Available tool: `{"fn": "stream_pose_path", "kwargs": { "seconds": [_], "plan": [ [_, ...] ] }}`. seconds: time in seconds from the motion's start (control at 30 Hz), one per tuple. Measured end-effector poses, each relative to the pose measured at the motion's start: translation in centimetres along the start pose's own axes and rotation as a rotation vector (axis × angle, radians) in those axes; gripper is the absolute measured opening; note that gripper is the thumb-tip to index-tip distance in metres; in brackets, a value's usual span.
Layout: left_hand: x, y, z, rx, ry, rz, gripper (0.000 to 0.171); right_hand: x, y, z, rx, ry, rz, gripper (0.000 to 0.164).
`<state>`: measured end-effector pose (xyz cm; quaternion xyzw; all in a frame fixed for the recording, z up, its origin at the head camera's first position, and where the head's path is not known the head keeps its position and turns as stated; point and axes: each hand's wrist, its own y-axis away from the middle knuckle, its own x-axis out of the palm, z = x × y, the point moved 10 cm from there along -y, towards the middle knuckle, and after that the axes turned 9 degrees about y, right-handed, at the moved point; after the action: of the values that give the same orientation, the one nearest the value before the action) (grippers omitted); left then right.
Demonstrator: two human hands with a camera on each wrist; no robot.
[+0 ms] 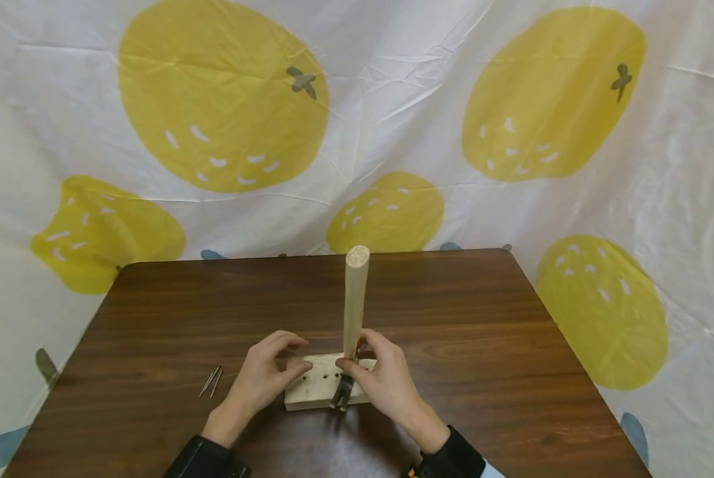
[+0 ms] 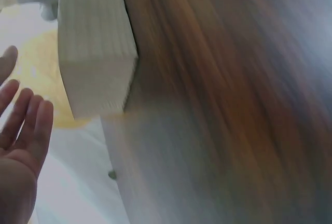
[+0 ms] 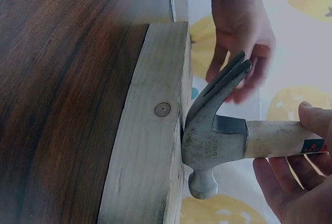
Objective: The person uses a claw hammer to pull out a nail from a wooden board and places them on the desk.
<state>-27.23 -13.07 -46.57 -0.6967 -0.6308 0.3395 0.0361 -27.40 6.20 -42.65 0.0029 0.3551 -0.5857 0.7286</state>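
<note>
A claw hammer [image 1: 355, 302] stands upright on its head on a pale wooden block [image 1: 310, 400], its wooden handle pointing up. My right hand [image 1: 390, 377] pinches the lower handle just above the head, thumb on one side and fingers on the other. In the right wrist view, the steel head [image 3: 205, 141] meets the block's face, claw on one side. My left hand [image 1: 264, 374] hovers at the block's left end, fingers loosely bent with nothing between them. Several small dark holes [image 1: 325, 376] dot the block's top.
Slim metal nails [image 1: 211, 382] lie on the dark wood-grain table [image 1: 225, 299], left of the left hand. Behind the table hangs a white cloth [image 1: 386, 86] printed with yellow fruit. Both wrists wear dark cuffs [image 1: 204, 459].
</note>
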Motion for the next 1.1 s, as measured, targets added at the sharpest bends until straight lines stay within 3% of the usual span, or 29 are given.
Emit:
{"fn": "stream_pose_path", "kwargs": {
  "seconds": [0.23,0.37,0.67,0.83,1.1],
  "plan": [
    [3.4,-1.2,-0.8,-0.009,0.253,0.083,0.035,-0.2,0.2,0.1,-0.041,-0.032,0.012,0.038],
    [4.8,-1.7,-1.4,0.023,0.304,0.106,0.036,-0.2,0.1,0.1,-0.056,-0.045,0.029,0.035],
    [6.7,-1.8,-1.9,0.036,0.355,0.150,0.038,-0.8,0.4,0.2,-0.072,-0.025,0.011,0.034],
    [6.8,-1.8,-2.0,0.029,0.344,0.120,0.034,-0.9,0.4,0.3,-0.097,-0.025,0.003,0.033],
    [6.8,-1.8,-2.8,0.077,0.313,0.086,0.037,-1.0,0.5,0.2,-0.087,-0.035,0.011,0.034]
  ]
}}
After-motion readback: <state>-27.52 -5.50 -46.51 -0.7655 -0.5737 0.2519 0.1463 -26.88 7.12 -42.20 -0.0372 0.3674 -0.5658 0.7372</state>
